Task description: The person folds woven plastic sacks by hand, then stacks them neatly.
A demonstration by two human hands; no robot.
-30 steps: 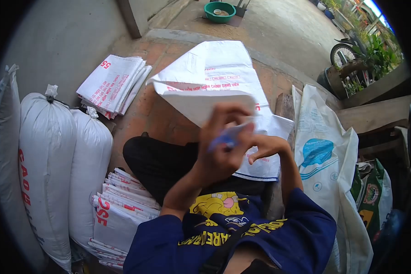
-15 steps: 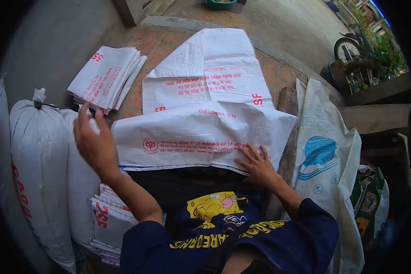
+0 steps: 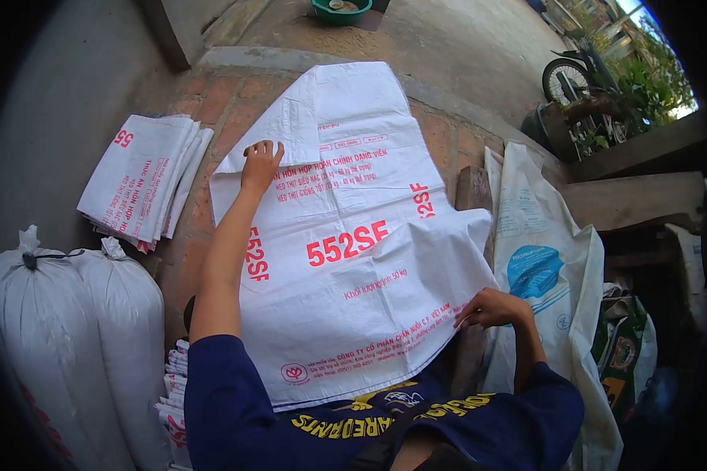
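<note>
A white woven sack [image 3: 346,275] with red print lies spread out in front of me, its near edge over my lap and its far left corner folded over. My left hand [image 3: 262,163] is at that fold, fingers bent over the sack's upper left part. At the sack's right edge, my right hand [image 3: 491,308] pinches the material near the printed address lines. A stack of folded sacks [image 3: 145,180] lies on the bricks to the left, and another folded stack [image 3: 174,400] is beside my left sleeve.
Two full, tied white sacks [image 3: 63,337] stand at the left. On the right are a wooden beam [image 3: 473,188], a whitish sack with a blue print [image 3: 538,275] and a green bag [image 3: 624,353]. A green basin [image 3: 342,12], a motorbike wheel [image 3: 565,81] and plants are farther off.
The sack's near part has been pulled towards me and flattened, showing the large red print. My left hand went from the folded stack to the sack's fold; my right hand now grips the edge.
</note>
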